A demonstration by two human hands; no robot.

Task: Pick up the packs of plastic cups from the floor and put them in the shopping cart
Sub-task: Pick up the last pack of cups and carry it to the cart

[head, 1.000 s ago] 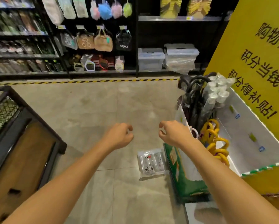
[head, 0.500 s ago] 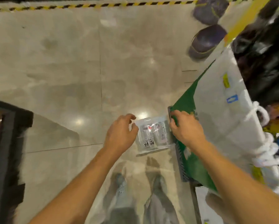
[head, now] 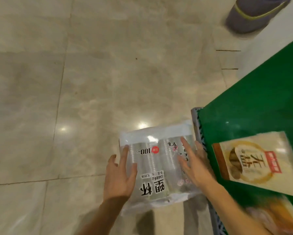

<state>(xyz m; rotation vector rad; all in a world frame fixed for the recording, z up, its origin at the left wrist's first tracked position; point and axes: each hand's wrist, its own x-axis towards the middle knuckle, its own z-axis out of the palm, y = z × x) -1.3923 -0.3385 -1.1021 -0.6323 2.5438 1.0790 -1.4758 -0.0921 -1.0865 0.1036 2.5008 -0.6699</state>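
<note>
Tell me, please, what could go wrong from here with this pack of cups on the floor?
1. The left hand and the right hand lie on the pack of cups with straight fingers, not curled round it, so its glossy film may slip if it is lifted that way.
2. The pack lies close beside the green stand, so the right hand has little room and may catch on the grey base edge.

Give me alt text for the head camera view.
A left hand and right hand, fingers straight, touch the two sides of a clear pack of plastic cups on a glossy tiled floor, beside a green panel.
</note>
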